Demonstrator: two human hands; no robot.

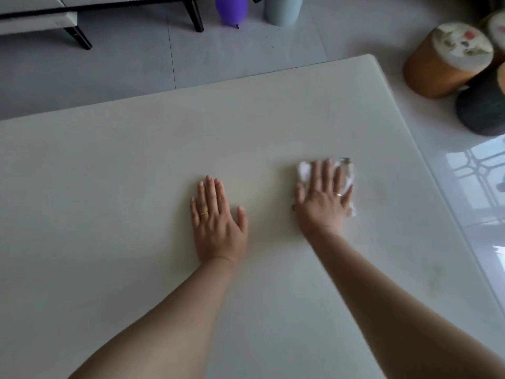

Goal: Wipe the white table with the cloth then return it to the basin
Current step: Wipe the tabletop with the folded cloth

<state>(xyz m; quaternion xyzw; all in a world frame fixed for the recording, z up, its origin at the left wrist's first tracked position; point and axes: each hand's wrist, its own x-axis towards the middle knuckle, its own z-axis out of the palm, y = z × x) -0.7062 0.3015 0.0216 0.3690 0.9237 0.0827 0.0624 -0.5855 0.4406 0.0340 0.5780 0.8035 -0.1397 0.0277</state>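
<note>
Head view, single frame.

- Large white matte table (136, 173): fills most of the view.
- Left hand (218, 225): lies palm-down on the tabletop. Fingers (210, 192) are straight and pressed close together, with the thumb angled out to the side. It holds nothing.
- Right hand (322, 198): lies palm-down on the small crumpled white cloth (304, 170). Fingers are straight and slightly spread, pressing the cloth flat to the table and not curled round it.
- Cloth: shows past the right fingertips, beside the index finger and along the little-finger side. Its outline is blurred.
- Hands: apart, with a strip of white surface between the left thumb and the right thumb.

Edges and room:
- Far table edge: well beyond both sets of fingertips, with unbroken white surface up to it.
- Rounded far-right corner (372, 58): beyond and slightly right of the right fingertips.
- Right edge: runs diagonally toward the viewer, off the right little finger's side and near the cloth but not touching it.
- Widest stretch of tabletop: left of the left little finger.

On the grey tiled floor:
- Past the right edge: an orange-brown cylindrical stool with a patterned top (437, 69), touching a dark grey round stool (483, 110).
- Past the far edge: a purple balloon (231, 9) beside a pale grey-blue pot (282, 10).
</note>
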